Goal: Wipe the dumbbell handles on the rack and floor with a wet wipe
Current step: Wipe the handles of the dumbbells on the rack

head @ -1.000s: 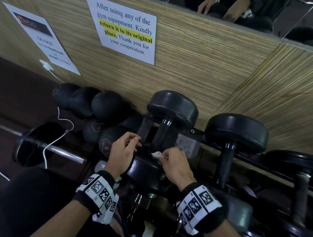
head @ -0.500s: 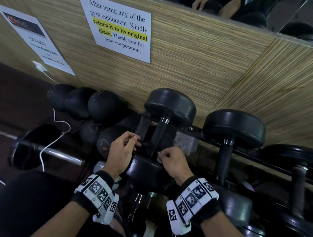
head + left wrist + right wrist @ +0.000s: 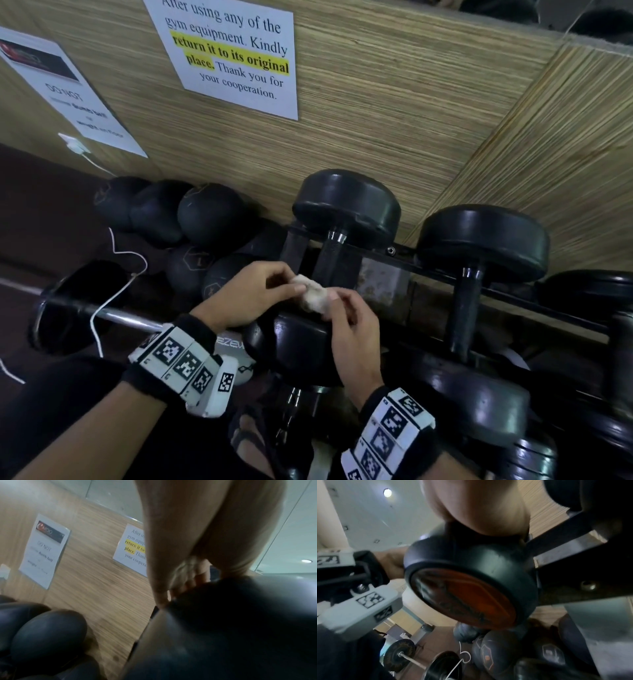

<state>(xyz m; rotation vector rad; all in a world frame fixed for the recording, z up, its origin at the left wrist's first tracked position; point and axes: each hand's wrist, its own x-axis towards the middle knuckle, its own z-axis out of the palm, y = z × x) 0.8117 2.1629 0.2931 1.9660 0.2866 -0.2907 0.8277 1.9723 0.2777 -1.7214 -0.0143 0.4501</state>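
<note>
Both hands pinch the crumpled wet wipe [image 3: 313, 297] between them, left hand [image 3: 248, 296] and right hand [image 3: 352, 325], just above the near dumbbell [image 3: 294, 346] on the rack [image 3: 431, 267], likely refolding it for wiping.

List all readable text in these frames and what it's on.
"After using any of the gym equipment. Kindly return it to its original place. Thank you for your cooperation." on the white wall sign.
"DO NOT" on the left wall sign; the rest is blurred.
Markings on the floor balls are unreadable.
</note>
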